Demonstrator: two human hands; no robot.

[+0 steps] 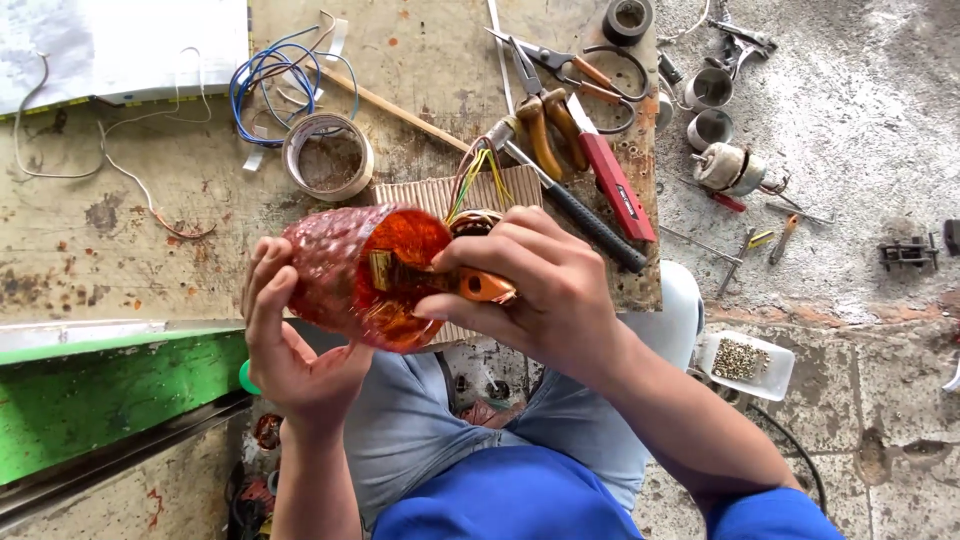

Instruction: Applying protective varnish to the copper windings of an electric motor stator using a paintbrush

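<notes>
Left hand [290,340] cups a reddish, translucent, dimpled cylindrical piece [350,270] from below and behind, fingers curled up its far side. The piece is held above the person's lap, at the near edge of the tabletop [150,190], its open end turned toward the right hand. The interior shows orange.

Right hand [545,290] is closed around an orange-handled tool [480,285]; the handle shows between thumb and forefinger, and the working end reaches into the open mouth of the piece. The tip itself cannot be made out.

Just behind the hands — partly hidden by them — sits a wound copper coil [478,222] with coloured lead wires [475,170] rising from it, resting on a ribbed cardboard sheet [420,190].

On the tabletop beyond: a roll of tape [328,155], a bundle of blue wire [265,75], yellow-handled pliers [545,125], a black-handled hammer [580,215], a red flat tool [615,180] and scissors [590,70].

On the concrete floor to the right — a small motor part [730,167], metal cups [710,108] and a white tray of small fasteners [745,362].
</notes>
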